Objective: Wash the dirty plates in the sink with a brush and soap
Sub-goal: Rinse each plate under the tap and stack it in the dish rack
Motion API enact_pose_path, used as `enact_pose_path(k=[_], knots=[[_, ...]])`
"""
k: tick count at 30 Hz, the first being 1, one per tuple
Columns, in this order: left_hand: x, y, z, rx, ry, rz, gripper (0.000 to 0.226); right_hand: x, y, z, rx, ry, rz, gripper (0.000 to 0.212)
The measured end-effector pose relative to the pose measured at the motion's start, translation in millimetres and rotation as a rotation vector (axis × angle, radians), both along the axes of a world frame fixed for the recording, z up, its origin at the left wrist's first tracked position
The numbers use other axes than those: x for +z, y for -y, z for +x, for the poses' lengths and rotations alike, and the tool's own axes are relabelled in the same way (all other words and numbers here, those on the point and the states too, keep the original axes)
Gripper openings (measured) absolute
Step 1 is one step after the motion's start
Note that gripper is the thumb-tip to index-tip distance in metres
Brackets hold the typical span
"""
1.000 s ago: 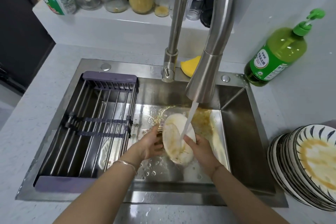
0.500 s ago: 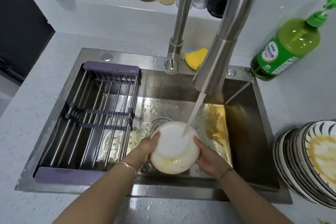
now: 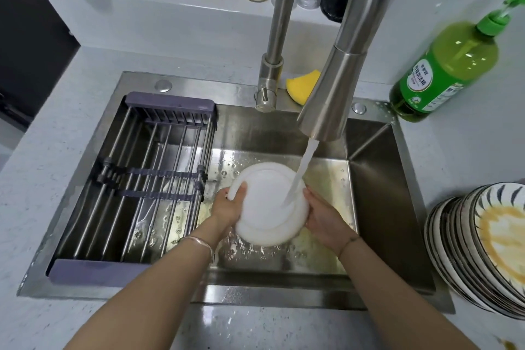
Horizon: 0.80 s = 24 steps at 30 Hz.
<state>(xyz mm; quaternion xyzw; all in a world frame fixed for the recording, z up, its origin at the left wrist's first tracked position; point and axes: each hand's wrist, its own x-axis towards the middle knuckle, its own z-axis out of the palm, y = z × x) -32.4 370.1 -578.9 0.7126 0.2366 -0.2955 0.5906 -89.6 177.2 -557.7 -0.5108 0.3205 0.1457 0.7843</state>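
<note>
White round ceramic plate (image 3: 264, 207), underside up, is catching tap water (image 3: 301, 167) over the steel sink (image 3: 383, 207); left hand (image 3: 230, 206) and right hand (image 3: 324, 216) are gripping its opposite rims.

White plate (image 3: 267, 204) underside-up in sink (image 3: 383, 207); dirty plate stack (image 3: 483, 241) at rt.

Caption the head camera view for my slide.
Left hand and right hand hold a white plate beneath the running faucet; dirty plates wait stacked beside the sink.

Bright even light, glare on wet sink (image 3: 380, 179), wide-angle bending at edges, slightly soft
</note>
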Motion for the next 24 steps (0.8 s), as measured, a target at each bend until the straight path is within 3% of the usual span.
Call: enact_pose_path(k=[1,4,6,11,15,20,24], knots=[[-2,0,2,0.018,-0.004,-0.002,0.031,2,-2,3,0.009,0.007,-0.005,0.035],[-4,-2,6,0.017,-0.087,0.019,0.071,4,-4,8,0.038,0.001,-0.04,0.029],[-4,-4,4,-0.023,-0.149,0.007,0.083,2,1,8,0.032,-0.027,-0.068,0.032],[2,3,-8,-0.202,-0.175,-0.115,0.072,1,28,-11,0.081,-0.069,-0.175,0.035],[8,8,-18,-0.379,-0.141,-0.142,0.067,6,53,-30,0.153,-0.102,-0.181,0.062],[15,13,-28,-0.432,-0.086,-0.243,0.047,14,65,-47,0.143,-0.105,-0.116,0.053],[20,8,-26,-0.451,-0.097,-0.197,0.061,20,55,-46,0.124,-0.105,-0.118,0.059]])
